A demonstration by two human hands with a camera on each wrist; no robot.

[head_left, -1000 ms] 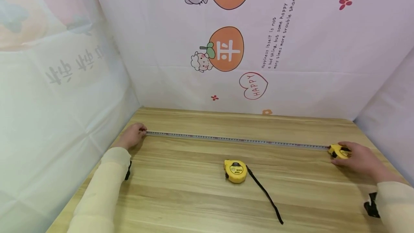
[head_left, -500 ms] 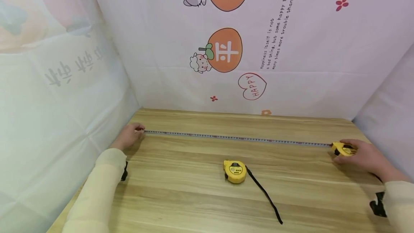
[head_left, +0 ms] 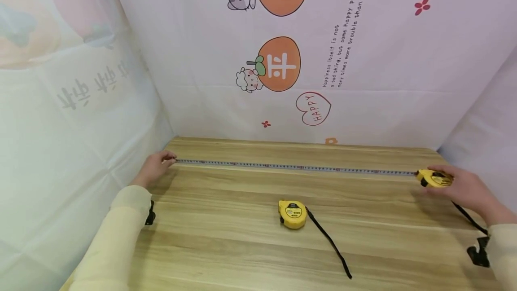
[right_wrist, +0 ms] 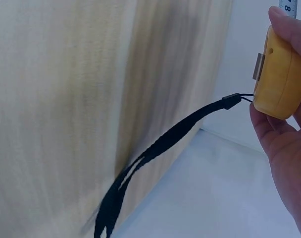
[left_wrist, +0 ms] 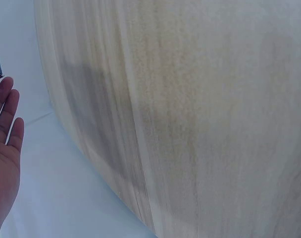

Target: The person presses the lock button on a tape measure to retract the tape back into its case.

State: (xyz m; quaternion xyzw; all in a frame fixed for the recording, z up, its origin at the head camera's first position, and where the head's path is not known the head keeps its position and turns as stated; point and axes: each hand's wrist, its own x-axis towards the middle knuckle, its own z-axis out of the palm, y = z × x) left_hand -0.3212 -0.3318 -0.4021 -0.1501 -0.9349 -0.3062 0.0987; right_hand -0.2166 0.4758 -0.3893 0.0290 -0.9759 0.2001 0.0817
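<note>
step in hand, seemingly: holding a blade [head_left: 282, 166] taut. left hand [head_left: 155, 169], at ten o'clock from the loose tape measure [head_left: 293, 215], pinches its tip, other fingers relaxed; right hand [head_left: 470, 190], toward two, curls round the yellow case [head_left: 432, 178]. next calls for steady tension (springy blade, likely).

Plastic, wood grain and cloth.
Smooth, glossy plastic on the extended tape measure [right_wrist: 280, 77], with metal at its belt clip [right_wrist: 259, 66], matt woven cloth in its wrist strap [right_wrist: 170, 136] and smooth metal-looking ribbon along its blade [head_left: 282, 166]. Similar plastic on the loose tape measure [head_left: 293, 215]. Smooth, faintly glossy wood grain across the tabletop [head_left: 226, 250]; creased matt cloth on the printed backdrop [head_left: 198, 53] and the sleeve [head_left: 110, 239].
</note>
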